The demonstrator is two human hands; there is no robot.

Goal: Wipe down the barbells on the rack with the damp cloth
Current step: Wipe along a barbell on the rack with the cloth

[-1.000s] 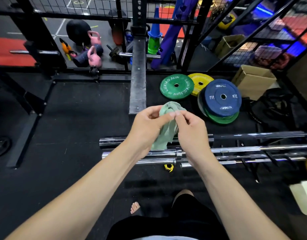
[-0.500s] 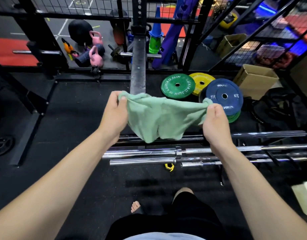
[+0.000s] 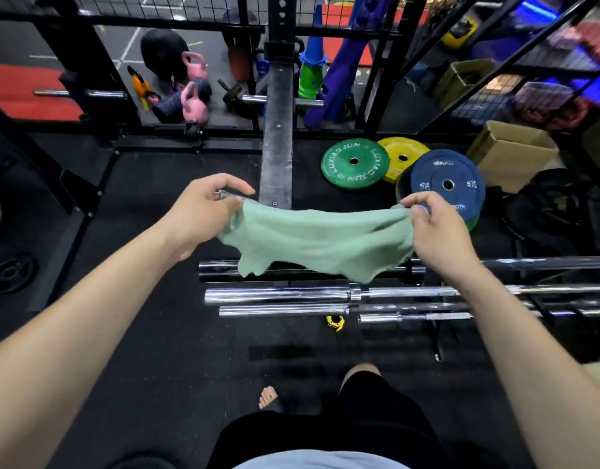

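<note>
Our left hand pinches one corner of the green cloth between thumb and curled fingers, and our right hand pinches the opposite corner the same way, so the cloth hangs spread and sagging between them. Below and just in front of both hands, the barbells lie side by side on the low rack, their chrome sleeves pointing out past our left hand; the cloth's lower edge hangs over the farthest bar, though we cannot tell whether it touches.

What could go wrong from here, as we judge it: each hand holds only a small bit of fabric, so a damp, heavy cloth could slip from one pinch and drop onto the black floor, picking up grit that then scratches or smears the bars. If we drape it flat, we wipe only the tops and miss the undersides. To the right of our right hand the rack uprights cross the shafts, where loose edges could snag. The bars may also roll under a hard push.
</note>
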